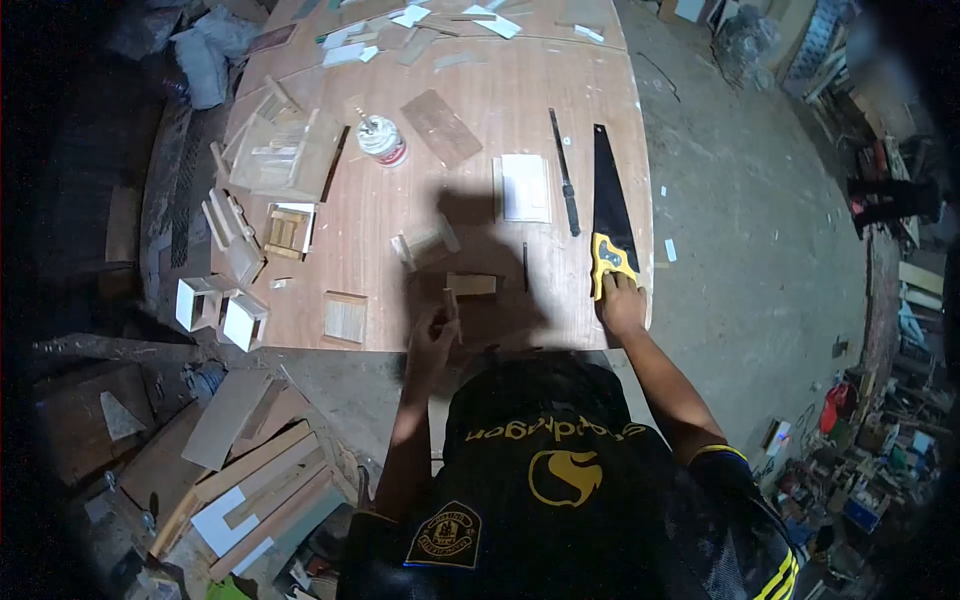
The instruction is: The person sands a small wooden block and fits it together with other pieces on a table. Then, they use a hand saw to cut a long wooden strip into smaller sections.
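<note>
My left hand [434, 338], in the shadow at the table's near edge, is closed on a small thin wood piece [450, 303] that it holds upright. Just beyond it lie a small wooden block [472, 285] and a little wooden frame piece [427, 243]. At the right edge of the table, my right hand [625, 305] has its fingers around the yellow handle of a handsaw [608, 190]. The saw lies flat, its black blade pointing away from me. Left of the blade rests a long thin dark tool with a handle [570, 205].
The wooden table [390, 290] carries a glue tub [380, 140], a brown board [440, 128], a white rectangular pad [524, 188] and a dark stick [525, 267]. Small wooden boxes [285, 160] stand at left. Offcuts [420, 30] litter the far end; boards [250, 490] lean below left.
</note>
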Action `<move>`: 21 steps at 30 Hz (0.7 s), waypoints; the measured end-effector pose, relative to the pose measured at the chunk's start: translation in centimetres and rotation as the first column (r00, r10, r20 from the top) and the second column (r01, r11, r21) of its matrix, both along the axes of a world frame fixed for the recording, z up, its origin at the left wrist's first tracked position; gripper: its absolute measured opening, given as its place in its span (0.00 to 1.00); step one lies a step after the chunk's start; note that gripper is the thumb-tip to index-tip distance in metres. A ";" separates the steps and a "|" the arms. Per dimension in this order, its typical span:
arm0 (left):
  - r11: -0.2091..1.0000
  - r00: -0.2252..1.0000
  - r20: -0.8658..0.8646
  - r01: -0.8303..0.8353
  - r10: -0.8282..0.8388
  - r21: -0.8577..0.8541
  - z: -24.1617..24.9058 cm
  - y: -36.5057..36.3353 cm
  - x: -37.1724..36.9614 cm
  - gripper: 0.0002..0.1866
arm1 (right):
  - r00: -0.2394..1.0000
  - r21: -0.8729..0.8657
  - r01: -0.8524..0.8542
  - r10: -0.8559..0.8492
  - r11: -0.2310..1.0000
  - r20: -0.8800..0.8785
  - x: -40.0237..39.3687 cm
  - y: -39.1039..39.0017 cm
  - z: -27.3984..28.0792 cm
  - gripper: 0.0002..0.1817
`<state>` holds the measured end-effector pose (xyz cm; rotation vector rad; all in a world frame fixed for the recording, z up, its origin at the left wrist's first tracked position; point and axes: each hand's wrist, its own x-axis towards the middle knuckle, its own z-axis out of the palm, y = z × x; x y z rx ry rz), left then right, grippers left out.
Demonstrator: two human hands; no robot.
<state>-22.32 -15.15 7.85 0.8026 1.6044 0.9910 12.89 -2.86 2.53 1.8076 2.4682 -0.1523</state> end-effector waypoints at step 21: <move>0.832 0.749 0.511 -0.544 0.422 0.110 15.1 -2.7 3.3 0.18 | 0.735 -0.076 -0.630 0.562 0.773 -0.379 -18.8 0.3 1.1 0.31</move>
